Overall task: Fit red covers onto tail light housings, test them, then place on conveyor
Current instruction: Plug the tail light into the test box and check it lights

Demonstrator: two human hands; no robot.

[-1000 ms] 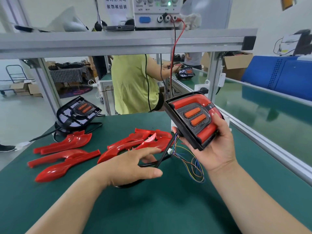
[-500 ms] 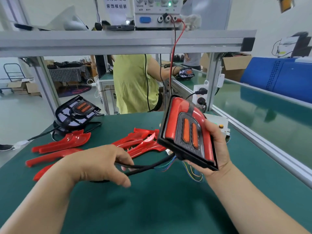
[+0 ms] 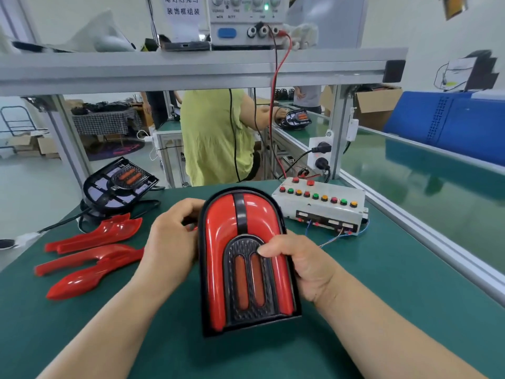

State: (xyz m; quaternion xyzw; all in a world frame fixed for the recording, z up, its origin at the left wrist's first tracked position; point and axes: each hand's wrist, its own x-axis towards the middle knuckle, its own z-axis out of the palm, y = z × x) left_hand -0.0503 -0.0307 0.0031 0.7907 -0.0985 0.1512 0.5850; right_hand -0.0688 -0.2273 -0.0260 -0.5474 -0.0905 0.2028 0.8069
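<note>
Compared with half a second ago, the tail light (image 3: 247,258) has turned from a tilted pose in the right hand alone to face the camera squarely, and both hands now hold it above the near middle of the green table (image 3: 382,283). In that earlier frame the left hand was pulling a black cable; this cable is not visible now.

At the far left, a bare housing (image 3: 120,181) without covers rests tilted on the table. Nearer, loose red covers (image 3: 90,250) lie in a group, not touching the held part.

The left hand (image 3: 170,242) is closed on the left edge of the tail light, the fingers curled behind the rim. The right hand (image 3: 297,266) grips the right edge, and its thumb presses on the dark textured centre beside the orange strips.

I judge the part to be stiff, light plastic. The glossy red covers look slippery and easy to scratch, so it is safer to hold it by the black rim on both sides.

At the far right stands a test box (image 3: 319,212) with coloured buttons, and beyond it the conveyor (image 3: 426,170).
</note>
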